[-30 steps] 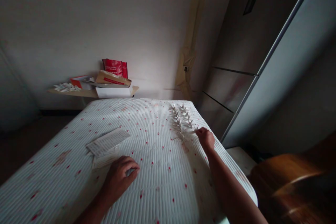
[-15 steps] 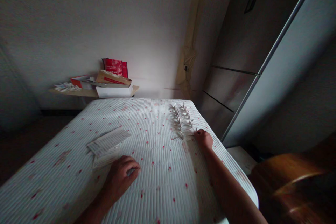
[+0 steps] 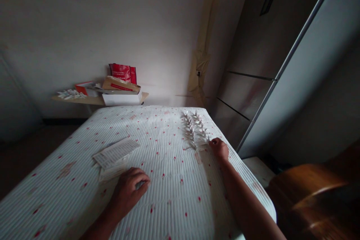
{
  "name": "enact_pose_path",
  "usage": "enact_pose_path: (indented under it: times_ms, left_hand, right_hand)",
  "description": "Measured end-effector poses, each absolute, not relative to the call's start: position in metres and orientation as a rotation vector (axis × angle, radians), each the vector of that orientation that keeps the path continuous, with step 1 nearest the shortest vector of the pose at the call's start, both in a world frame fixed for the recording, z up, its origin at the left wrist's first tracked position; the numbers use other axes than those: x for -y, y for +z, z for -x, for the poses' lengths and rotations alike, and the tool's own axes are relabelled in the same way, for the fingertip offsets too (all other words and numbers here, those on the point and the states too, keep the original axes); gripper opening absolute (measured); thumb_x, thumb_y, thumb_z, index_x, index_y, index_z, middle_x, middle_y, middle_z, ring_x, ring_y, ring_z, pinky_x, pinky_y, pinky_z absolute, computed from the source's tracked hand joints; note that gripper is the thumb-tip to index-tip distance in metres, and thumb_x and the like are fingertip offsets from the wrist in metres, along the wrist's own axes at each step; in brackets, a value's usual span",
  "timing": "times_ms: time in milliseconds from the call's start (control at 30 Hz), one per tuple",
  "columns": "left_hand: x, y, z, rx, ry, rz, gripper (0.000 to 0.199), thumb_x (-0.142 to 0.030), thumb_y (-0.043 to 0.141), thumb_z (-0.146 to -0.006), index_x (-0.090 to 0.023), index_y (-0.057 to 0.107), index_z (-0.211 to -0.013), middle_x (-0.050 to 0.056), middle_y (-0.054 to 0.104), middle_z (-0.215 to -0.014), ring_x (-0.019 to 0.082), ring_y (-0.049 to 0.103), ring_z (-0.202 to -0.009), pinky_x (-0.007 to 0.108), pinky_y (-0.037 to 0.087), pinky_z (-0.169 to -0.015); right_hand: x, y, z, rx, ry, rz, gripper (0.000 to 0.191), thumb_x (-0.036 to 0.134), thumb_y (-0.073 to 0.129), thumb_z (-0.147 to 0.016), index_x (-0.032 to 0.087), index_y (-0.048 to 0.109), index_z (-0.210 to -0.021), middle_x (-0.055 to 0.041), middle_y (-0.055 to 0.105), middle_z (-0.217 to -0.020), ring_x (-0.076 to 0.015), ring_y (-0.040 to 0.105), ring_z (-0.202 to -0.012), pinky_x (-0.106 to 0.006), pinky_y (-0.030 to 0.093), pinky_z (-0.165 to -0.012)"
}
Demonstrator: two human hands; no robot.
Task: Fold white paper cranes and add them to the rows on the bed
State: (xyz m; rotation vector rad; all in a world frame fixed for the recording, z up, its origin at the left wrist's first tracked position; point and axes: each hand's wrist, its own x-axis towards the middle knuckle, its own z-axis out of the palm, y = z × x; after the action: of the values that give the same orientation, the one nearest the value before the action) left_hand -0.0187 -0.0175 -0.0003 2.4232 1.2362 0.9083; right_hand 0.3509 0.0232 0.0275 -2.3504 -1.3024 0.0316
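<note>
Folded paper cranes (image 3: 191, 132), white and several in number, stand in two rows on the right side of the table. At the near end of the right-hand row, my right hand (image 3: 220, 150) has its fingers pinched at a small white paper crane (image 3: 208, 140); the fingers partly hide it. My left hand (image 3: 130, 185) rests on the table nearer to me, its fingers curled and the thumb tip against them, with nothing visible inside. Just beyond it lies a small stack of printed paper sheets (image 3: 116, 153).
A white ribbed cloth with red specks covers the table (image 3: 168, 195). Behind, a shelf (image 3: 94, 100) bears a white box (image 3: 122, 99), a red bag (image 3: 120, 71) and papers. A tall fridge-like cabinet (image 3: 250, 63) stands right, and a brown wooden chair (image 3: 312, 183) near right.
My right hand has shifted very slightly right, and its fingers look a little looser by the crane. The left hand and paper sheets stay put.
</note>
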Motion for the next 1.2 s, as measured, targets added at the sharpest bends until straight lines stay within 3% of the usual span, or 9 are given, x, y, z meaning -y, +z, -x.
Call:
enact_pose_path:
  times_ms: [100, 300, 1200]
  left_hand:
    - [0.017, 0.000, 0.018, -1.235, 0.906, -2.431, 0.015, -0.023, 0.053, -0.074, -0.019, 0.064, -0.066, 0.001, 0.064, -0.070, 0.016, 0.058, -0.072, 0.027, 0.045, -0.070]
    - [0.018, 0.000, 0.019, -1.224, 0.895, -2.428, 0.013, -0.022, 0.053, -0.073, -0.019, 0.064, -0.066, 0.001, 0.064, -0.070, 0.016, 0.058, -0.072, 0.027, 0.045, -0.070]
    - [0.019, 0.004, 0.018, -1.231, 0.888, -2.428, 0.015, -0.023, 0.052, -0.073, -0.019, 0.064, -0.066, 0.002, 0.065, -0.070, 0.016, 0.059, -0.071, 0.027, 0.045, -0.070]
  right_hand:
    - [-0.027, 0.027, -0.347, 1.306, 0.024, 2.384, 0.032, 0.045, 0.046, -0.078, 0.025, 0.067, -0.091, -0.0053, 0.069, -0.087, -0.0189, 0.062, -0.075, -0.024, 0.037, -0.057]
    - [-0.025, 0.024, -0.344, 1.343, -0.004, 2.449, 0.025, 0.033, 0.046, -0.076, 0.023, 0.067, -0.086, -0.0074, 0.069, -0.084, -0.0198, 0.062, -0.077, -0.025, 0.038, -0.060]
    - [-0.032, 0.031, -0.336, 1.305, 0.053, 2.469, 0.029, 0.039, 0.045, -0.079, 0.022, 0.066, -0.089, -0.0081, 0.069, -0.089, -0.0210, 0.063, -0.083, -0.027, 0.042, -0.065]
